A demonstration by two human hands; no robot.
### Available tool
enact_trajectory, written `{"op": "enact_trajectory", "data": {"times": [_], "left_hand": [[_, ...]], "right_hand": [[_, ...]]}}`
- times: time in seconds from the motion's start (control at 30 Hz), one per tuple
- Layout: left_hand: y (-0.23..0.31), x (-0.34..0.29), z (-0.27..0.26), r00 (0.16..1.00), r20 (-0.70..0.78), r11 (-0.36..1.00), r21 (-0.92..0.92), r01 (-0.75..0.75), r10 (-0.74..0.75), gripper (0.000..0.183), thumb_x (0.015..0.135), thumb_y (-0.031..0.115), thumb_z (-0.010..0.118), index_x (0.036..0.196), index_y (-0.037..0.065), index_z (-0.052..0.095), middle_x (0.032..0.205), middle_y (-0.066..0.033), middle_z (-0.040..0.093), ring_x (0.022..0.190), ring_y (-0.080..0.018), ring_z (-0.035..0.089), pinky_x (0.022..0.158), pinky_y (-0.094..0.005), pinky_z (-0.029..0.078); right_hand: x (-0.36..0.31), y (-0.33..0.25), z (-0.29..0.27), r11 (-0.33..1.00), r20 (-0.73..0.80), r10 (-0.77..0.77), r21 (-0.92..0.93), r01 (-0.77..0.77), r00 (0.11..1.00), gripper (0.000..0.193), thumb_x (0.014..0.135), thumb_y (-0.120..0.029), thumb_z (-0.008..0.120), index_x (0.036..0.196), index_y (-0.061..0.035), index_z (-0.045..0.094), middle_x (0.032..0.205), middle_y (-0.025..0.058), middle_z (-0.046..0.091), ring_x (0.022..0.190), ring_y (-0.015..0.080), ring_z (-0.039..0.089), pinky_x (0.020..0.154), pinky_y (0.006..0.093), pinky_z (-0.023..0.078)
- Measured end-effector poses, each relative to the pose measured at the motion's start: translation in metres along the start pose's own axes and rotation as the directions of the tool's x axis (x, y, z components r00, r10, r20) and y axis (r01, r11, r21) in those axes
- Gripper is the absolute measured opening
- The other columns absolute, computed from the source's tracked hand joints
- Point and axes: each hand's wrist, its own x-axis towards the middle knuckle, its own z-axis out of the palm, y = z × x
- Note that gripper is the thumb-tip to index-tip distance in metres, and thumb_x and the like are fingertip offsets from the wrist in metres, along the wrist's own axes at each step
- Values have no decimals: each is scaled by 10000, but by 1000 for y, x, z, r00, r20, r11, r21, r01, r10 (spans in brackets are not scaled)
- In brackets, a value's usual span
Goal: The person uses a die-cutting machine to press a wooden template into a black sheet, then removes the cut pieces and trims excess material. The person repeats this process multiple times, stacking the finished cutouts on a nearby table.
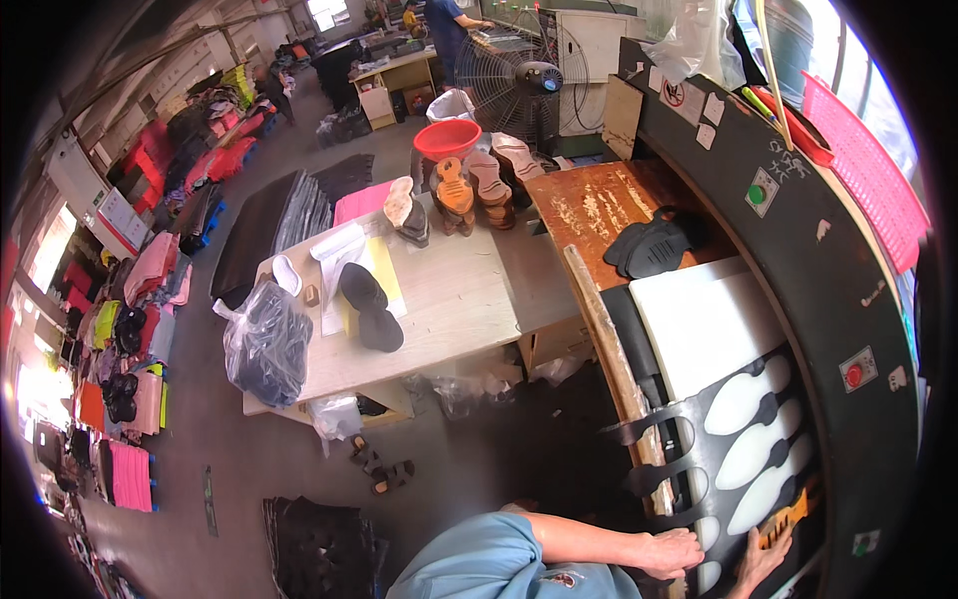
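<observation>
Black sheet [709, 456] is lying at the lower right, its sole-shaped openings showing white; strips along its left side are looping over a worn wooden rail [608, 344]. The person's right grip [766, 561] is holding an orange slotted piece [785, 519] — this piece is sitting at the sheet's right-hand side, near the lowest of the large openings. The left grip [675, 553] is resting at the sheet's lower left, fingers curled narrow; whether it is holding anything, one cannot tell. Beyond the sheet, a white board [704, 324] is lying flat, and black sole-shaped pieces [649, 250] are resting on a scuffed brown board [589, 205]. To the left, a pale counter [459, 309] is bearing a clear bag [267, 344] of dark contents and a pair of black soles [371, 309] — a red basin [447, 138] is showing near its far end, and a large fan [519, 80] is standing farther back
</observation>
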Motion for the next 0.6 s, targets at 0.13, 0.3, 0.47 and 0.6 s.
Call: {"op": "enact_trajectory", "data": {"times": [0.13,0.3,0.47,0.6], "left_hand": [[17,-5,-18,999,35,996,-90,-7,10,278,848,208,759,748,-34,666,732,-269,669,819,-507,687,706,-588,536],[19,31,-30,992,-113,970,-227,-87,63,217,935,181,696,969,-26,640,944,-229,646,920,-455,632,801,-543,502],[6,66,-9,987,-115,985,-112,-128,115,318,916,101,657,1143,-121,658,1257,-304,627,1276,-485,548,1088,-547,438],[6,59,8,998,-36,997,52,-49,51,488,888,88,666,1312,-153,637,1527,-302,538,1539,-466,381,1298,-525,272]], "right_hand": [[-38,-87,-65,982,-6,-187,24,187,982,754,884,-299,850,1545,-69,570,1477,255,597,1341,446,566,1170,516,428],[-76,-94,-70,977,50,-171,-120,176,984,787,880,-238,792,1607,-95,526,1489,245,618,1296,407,608,1145,502,463],[-98,-22,-20,999,83,-18,40,15,996,861,893,-347,810,1620,-38,468,1625,306,427,1415,474,493,1188,500,404],[-107,-19,-31,912,123,-30,409,-23,992,837,895,-244,776,1627,-14,443,1633,227,453,1436,370,504,1207,457,407]]}}
